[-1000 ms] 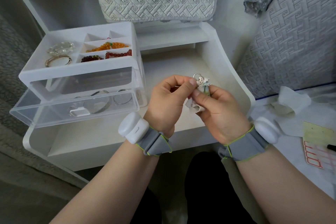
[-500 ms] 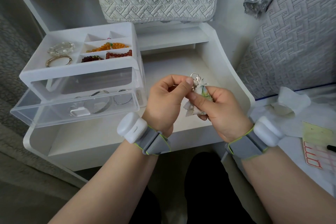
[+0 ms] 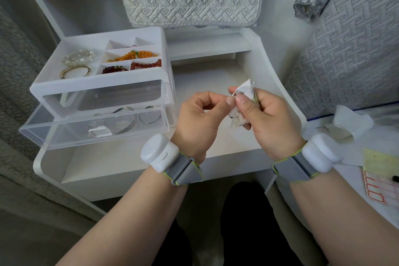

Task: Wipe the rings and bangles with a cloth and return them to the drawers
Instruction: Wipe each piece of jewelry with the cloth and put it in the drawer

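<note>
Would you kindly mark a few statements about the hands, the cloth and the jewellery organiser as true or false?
1. The lower clear drawer is pulled out. True.
2. The right hand grips the white cloth. True.
3. The left hand lies flat on the desk. False: it is raised, pinching a small ring at the cloth.
4. The orange beads lie in the lower drawer. False: they sit in a compartment of the top tray.
5. A gold bangle lies in the top tray. True.
</note>
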A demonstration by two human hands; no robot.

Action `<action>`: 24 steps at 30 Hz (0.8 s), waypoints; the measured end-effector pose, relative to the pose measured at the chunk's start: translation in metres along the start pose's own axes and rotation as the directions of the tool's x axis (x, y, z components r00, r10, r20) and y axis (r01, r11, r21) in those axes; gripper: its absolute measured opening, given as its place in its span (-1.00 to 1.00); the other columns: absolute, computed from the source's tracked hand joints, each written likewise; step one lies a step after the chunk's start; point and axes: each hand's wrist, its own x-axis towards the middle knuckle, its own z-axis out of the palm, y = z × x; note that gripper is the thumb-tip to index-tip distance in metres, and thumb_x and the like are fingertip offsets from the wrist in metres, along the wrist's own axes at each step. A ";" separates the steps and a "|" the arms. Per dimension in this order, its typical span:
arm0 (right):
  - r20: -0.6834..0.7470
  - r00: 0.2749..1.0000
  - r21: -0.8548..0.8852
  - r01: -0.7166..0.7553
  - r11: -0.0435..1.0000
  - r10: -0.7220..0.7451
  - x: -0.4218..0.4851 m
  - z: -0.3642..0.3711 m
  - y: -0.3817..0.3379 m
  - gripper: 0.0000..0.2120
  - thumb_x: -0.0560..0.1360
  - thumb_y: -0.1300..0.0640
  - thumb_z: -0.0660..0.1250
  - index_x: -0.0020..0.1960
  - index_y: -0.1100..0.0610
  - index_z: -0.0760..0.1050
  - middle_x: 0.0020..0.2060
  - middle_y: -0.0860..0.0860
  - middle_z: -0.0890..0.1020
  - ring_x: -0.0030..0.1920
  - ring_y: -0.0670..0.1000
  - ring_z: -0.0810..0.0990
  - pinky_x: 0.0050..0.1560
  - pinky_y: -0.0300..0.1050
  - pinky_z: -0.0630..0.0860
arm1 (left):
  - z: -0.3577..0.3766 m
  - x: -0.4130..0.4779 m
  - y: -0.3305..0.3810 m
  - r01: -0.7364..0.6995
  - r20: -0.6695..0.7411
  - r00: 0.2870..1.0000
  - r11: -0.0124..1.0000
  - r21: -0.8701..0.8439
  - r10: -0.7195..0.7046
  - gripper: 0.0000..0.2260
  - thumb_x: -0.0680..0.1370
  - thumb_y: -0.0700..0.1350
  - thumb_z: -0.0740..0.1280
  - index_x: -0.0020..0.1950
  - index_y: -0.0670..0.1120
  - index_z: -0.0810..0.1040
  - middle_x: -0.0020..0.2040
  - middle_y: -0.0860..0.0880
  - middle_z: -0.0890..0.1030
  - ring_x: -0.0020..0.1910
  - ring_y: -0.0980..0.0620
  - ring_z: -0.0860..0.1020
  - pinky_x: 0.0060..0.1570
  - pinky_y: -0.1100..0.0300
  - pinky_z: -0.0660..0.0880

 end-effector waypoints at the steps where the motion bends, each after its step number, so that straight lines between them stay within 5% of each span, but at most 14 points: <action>1: -0.014 1.000 -0.047 0.016 0.999 -0.017 -0.001 -0.001 -0.001 -0.83 0.57 0.21 0.22 0.09 0.20 0.55 -0.41 0.15 0.52 -0.49 -0.16 0.44 -0.44 -0.37 0.37 | 0.000 0.000 0.000 0.003 -0.005 1.000 1.000 0.005 -0.003 -0.90 0.39 -0.10 0.40 -0.34 -0.01 0.62 -0.27 -0.09 0.62 -0.18 -0.07 0.55 0.02 -0.03 0.48; 4: -0.067 0.998 -0.014 0.009 1.000 -0.010 0.002 -0.001 0.003 -0.81 0.59 0.19 0.20 -0.04 0.11 0.59 -0.34 0.39 0.52 -0.47 0.01 0.42 -0.47 -0.20 0.37 | -0.001 0.000 -0.001 0.006 -0.026 1.000 1.000 0.024 -0.006 -0.93 0.36 -0.07 0.41 -0.33 0.00 0.63 -0.16 -0.22 0.59 -0.13 -0.13 0.53 0.06 -0.07 0.46; 7: -0.149 0.988 0.150 -0.022 0.989 0.044 0.007 -0.008 0.005 -0.79 0.58 0.09 0.18 -0.05 0.07 0.59 -0.34 0.23 0.47 -0.50 -0.06 0.38 -0.48 -0.24 0.34 | -0.003 0.000 0.000 0.012 -0.047 0.999 1.000 0.018 -0.011 -0.94 0.35 -0.06 0.41 -0.32 0.00 0.62 -0.17 -0.17 0.58 -0.14 -0.05 0.51 0.01 0.09 0.45; 11: -0.010 0.997 -0.089 0.075 0.993 -0.076 0.008 -0.010 -0.002 -0.71 0.53 0.00 0.15 0.03 0.13 0.57 -0.20 0.03 0.59 -0.39 -0.13 0.48 -0.34 -0.29 0.39 | -0.003 -0.001 0.002 -0.033 -0.035 0.999 0.992 0.118 0.037 -0.95 0.35 -0.02 0.42 -0.32 0.11 0.64 -0.12 -0.23 0.60 -0.11 -0.12 0.53 0.06 -0.02 0.46; 13: 0.081 0.990 -0.225 0.134 0.965 -0.119 0.008 -0.007 -0.008 -0.80 0.51 0.00 0.20 -0.03 0.04 0.57 -0.09 0.10 0.63 -0.34 -0.09 0.58 -0.30 -0.29 0.46 | -0.003 -0.003 0.001 -0.059 -0.019 0.998 0.985 0.161 0.063 -0.90 0.38 -0.04 0.43 -0.32 0.14 0.63 -0.15 -0.15 0.59 -0.11 -0.10 0.53 0.03 0.00 0.47; 15: 0.107 0.984 -0.262 0.164 0.951 -0.140 0.009 -0.004 -0.013 -0.86 0.50 0.03 0.24 -0.08 -0.03 0.57 -0.19 0.14 0.63 -0.37 -0.10 0.58 -0.33 -0.31 0.46 | -0.005 -0.005 0.002 -0.061 -0.017 0.998 0.986 0.157 0.064 -0.85 0.41 -0.07 0.44 -0.33 0.15 0.63 -0.17 -0.06 0.57 -0.13 0.00 0.53 -0.03 0.09 0.45; 20: 0.018 0.999 0.024 0.039 0.999 -0.039 0.007 0.010 -0.014 -0.82 0.49 0.01 0.24 -0.11 0.00 0.61 -0.23 0.18 0.66 -0.29 0.14 0.62 -0.28 -0.06 0.56 | -0.012 -0.009 0.011 -0.045 -0.023 0.999 0.993 0.113 0.048 -0.94 0.34 0.00 0.41 -0.34 0.12 0.63 -0.14 -0.17 0.58 -0.14 -0.02 0.53 0.02 0.03 0.47; 24: -0.078 0.995 0.240 -0.042 0.970 0.062 0.010 0.016 -0.014 -0.79 0.46 0.00 0.26 -0.04 0.07 0.60 -0.33 -0.02 0.57 -0.36 0.01 0.48 -0.36 -0.18 0.45 | -0.023 -0.011 0.014 -0.037 -0.059 0.997 0.997 0.071 0.041 -0.96 0.33 -0.03 0.41 -0.32 0.05 0.63 -0.16 -0.15 0.59 -0.16 0.01 0.53 -0.02 0.12 0.47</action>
